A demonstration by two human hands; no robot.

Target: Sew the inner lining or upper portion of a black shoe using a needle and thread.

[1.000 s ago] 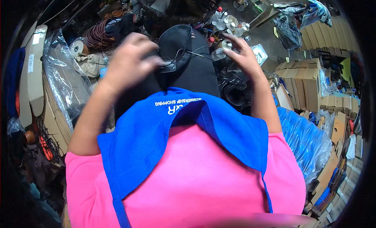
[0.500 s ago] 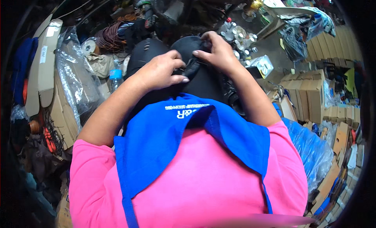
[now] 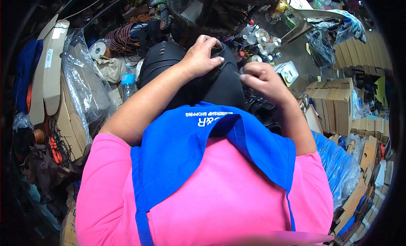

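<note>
On my lap, over the black trousers (image 3: 226, 87), my left hand (image 3: 202, 56) pinches the edge of a dark, soft-looking piece (image 3: 226, 55). Its colour blends with the trousers, so its kind and full outline do not show. My right hand (image 3: 263, 80) is apart from it, to the right above my thigh. Those fingers are curled in a pinch, slightly blurred, and whatever they may hold is too small to make out. A blue apron (image 3: 177, 157) covers my front below both hands.
A water bottle (image 3: 128, 83) stands left of my knee, beside plastic-wrapped cardboard (image 3: 86, 83). Several small bottles (image 3: 262, 41) cluster beyond my right hand. A white container (image 3: 287, 72), stacked cardboard (image 3: 330, 100) and a blue plastic-wrapped bundle (image 3: 336, 161) lie to the right.
My right hand has left the dark piece and moved right and toward me. My left hand has shifted up and to the right, keeping its pinch on the piece.
</note>
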